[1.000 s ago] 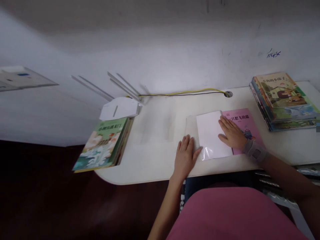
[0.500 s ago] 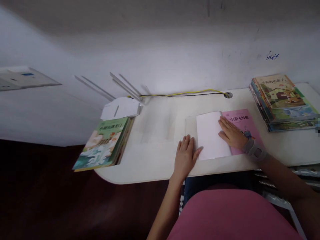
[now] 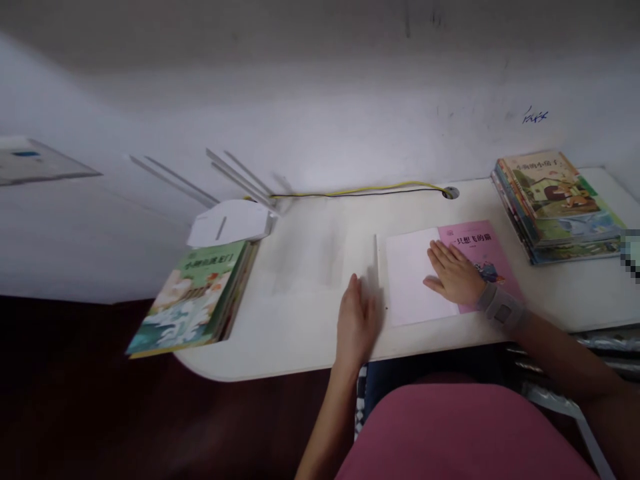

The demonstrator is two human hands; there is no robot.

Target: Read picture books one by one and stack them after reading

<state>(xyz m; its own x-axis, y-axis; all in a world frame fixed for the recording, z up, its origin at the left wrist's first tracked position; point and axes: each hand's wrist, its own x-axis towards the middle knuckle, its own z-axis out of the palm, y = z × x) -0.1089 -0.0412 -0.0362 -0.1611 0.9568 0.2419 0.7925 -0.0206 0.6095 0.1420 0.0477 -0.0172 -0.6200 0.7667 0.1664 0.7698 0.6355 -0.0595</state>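
A pink picture book [image 3: 487,250] lies on the white table with its title and a small drawing facing up. A plain white panel [image 3: 413,277] extends flat along its left side; whether it is a page or part of the cover I cannot tell. My right hand [image 3: 454,272], with a grey band on the wrist, rests across the seam between panel and pink cover, fingers spread. Left of the panel, my left hand [image 3: 356,323] stands on its edge, fingers extended. Beside it a thin clear edge [image 3: 377,260] rises from the table, seemingly a plastic film.
Stacked picture books [image 3: 555,200] stand at the right. Another stack [image 3: 193,293] overhangs the table's left end, near a white router [image 3: 230,222] with antennas. Yellow and black cables [image 3: 360,192] run along the wall to a hole [image 3: 451,193] in the table [image 3: 295,327].
My left hand has turned from lying flat onto its edge and moved slightly left. The clear edge near it has lifted. My right hand stays on the book, shifted a little.
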